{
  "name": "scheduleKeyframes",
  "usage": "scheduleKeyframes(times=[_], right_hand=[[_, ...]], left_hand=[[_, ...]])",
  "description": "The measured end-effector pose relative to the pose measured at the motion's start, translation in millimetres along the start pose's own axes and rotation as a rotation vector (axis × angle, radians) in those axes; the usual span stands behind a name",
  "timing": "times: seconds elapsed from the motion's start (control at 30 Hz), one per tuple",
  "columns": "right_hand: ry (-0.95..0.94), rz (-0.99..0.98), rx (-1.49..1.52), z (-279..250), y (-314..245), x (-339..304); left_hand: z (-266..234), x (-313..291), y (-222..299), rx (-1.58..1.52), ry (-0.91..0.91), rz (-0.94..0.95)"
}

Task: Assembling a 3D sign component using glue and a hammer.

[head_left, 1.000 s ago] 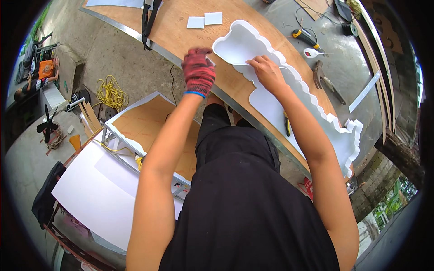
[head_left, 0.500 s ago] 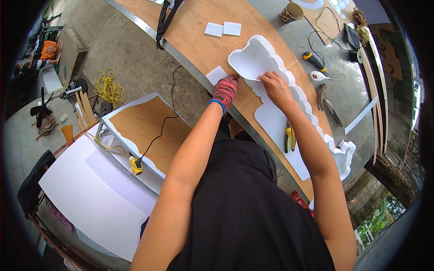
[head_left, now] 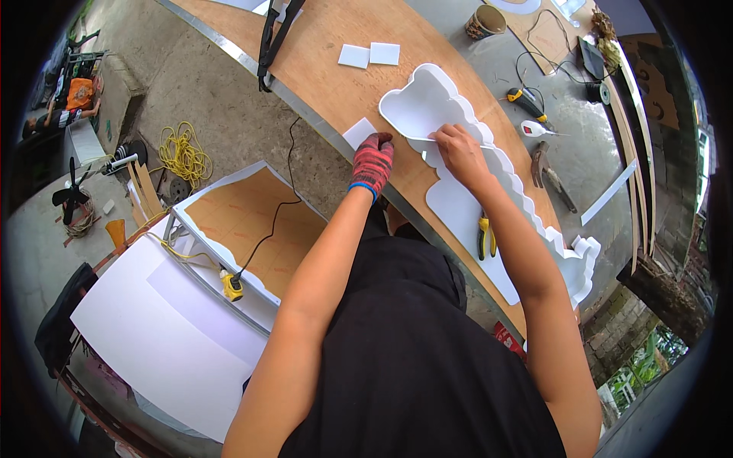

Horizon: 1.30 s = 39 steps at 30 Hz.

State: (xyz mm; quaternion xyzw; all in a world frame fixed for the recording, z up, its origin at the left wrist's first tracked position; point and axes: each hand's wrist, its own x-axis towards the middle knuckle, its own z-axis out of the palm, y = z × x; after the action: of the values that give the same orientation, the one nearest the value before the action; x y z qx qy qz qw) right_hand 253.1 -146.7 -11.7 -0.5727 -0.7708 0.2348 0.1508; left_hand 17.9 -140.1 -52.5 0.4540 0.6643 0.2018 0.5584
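Note:
A white cloud-shaped tray with a scalloped upright wall (head_left: 416, 107) lies along the wooden board. My bare right hand (head_left: 461, 155) pinches the near rim of its wall. My left hand (head_left: 372, 166), in a red-and-black knit glove, is apart from the tray, beside a white square piece (head_left: 359, 132) at the board's edge. Its fingers are curled, and what they hold, if anything, is hidden. A tiny white scrap (head_left: 424, 156) shows just below the tray's rim. A flat white sheet (head_left: 466, 210) lies under my right forearm, with yellow-and-black pliers (head_left: 485, 237) on it.
Two white rectangles (head_left: 369, 55) lie farther up the board (head_left: 321, 84). To the right are a glue gun (head_left: 528, 104), a white squeeze bottle (head_left: 534, 129), a hammer (head_left: 540, 165) and a cup (head_left: 485, 23). A black cord (head_left: 290, 153) hangs at the left.
My left hand has drawn back from the tray's rim toward the board's edge. The right hand keeps its pinch on the rim. A tiny white scrap now shows below the rim.

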Motion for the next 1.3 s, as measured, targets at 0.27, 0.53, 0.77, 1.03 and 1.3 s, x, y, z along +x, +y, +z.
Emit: scheduleKeyframes(times=[0.27,0.53,0.77,1.03,1.3], right_hand=[[0.079,0.027,0.025,-14,-23,2],[0.588,0.375,0.229,-90,-35,-71],[0.823,0.794,0.252,-93,-10,-196],[0.944,1.053,0.288,-69,-10,-279],[0.636,0.764,0.260,-49,-28,-212]], left_hand=[[-10,-38,-15,0.086,0.051,0.161],[-40,-38,-64,0.152,-0.008,0.171],[-84,-16,-55,0.184,-0.081,0.104],[-116,7,-72,0.422,-0.173,0.103],[-123,-21,-36,0.539,-0.103,0.190]])
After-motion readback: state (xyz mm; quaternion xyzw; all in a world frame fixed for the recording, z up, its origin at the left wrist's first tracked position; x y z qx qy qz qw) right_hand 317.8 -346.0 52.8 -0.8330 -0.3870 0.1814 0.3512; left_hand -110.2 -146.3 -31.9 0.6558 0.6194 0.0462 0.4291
